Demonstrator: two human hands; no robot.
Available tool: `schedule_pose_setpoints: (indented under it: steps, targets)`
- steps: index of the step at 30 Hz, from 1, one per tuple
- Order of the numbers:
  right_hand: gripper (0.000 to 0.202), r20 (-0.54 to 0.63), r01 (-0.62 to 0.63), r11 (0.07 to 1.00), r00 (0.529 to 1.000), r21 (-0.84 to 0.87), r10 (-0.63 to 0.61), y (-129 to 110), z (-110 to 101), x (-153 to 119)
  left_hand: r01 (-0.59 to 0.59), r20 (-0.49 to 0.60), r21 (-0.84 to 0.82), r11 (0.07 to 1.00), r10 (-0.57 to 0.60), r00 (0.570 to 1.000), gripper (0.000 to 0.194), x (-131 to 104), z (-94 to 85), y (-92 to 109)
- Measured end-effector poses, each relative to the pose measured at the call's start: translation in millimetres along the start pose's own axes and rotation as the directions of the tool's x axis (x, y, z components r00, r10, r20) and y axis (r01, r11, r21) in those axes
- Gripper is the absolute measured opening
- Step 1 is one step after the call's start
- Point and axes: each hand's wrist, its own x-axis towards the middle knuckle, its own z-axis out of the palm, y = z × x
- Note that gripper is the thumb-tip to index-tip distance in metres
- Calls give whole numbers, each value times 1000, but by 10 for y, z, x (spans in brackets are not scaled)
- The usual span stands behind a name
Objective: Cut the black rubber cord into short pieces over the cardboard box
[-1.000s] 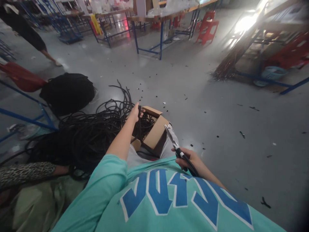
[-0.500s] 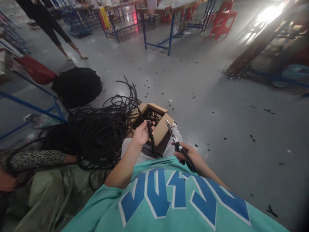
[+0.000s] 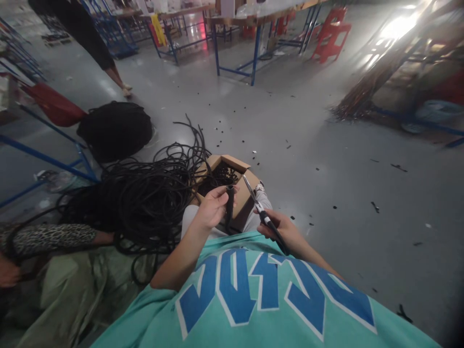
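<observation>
Left hand [image 3: 211, 209] closed around a stiff black rubber tube [image 3: 229, 202], end upright over the cardboard box [image 3: 242, 191]. Right hand [image 3: 286, 231] gripping scissors [image 3: 261, 212], thin steel blades parted beside the tube. Tangled black hose pile [image 3: 152, 193] left of box

The person is wearing a loose teal T-shirt [image 3: 253, 309] with big blue block letters [image 3: 261, 290] outlined in white running across the chest. The short sleeve [image 3: 145, 314] is ending above the elbow, leaving both forearms bare. Pale grey trousers [image 3: 190, 217] are showing over the knees.
</observation>
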Motion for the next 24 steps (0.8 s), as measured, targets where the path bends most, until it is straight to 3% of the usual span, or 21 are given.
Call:
schedule_pose_setpoints:
  steps: [7,14,20,24]
  targets:
    - [53,12,80,995,997,-58,-79,-19,0,-28,-63,-15,156,986,66,998,44,-68,101,16]
    - [69,50,98,975,995,-201,-90,-41,-52,-65,-96,-33,178,979,103,994,38,-101,155,72]
    - [70,70,105,960,994,-261,-89,-137,-39,-75,-63,-105,292,954,98,990,32,-126,199,57]
    - [69,62,103,953,994,-285,-89,-208,-29,-58,-39,-88,377,925,78,993,25,-156,215,42]
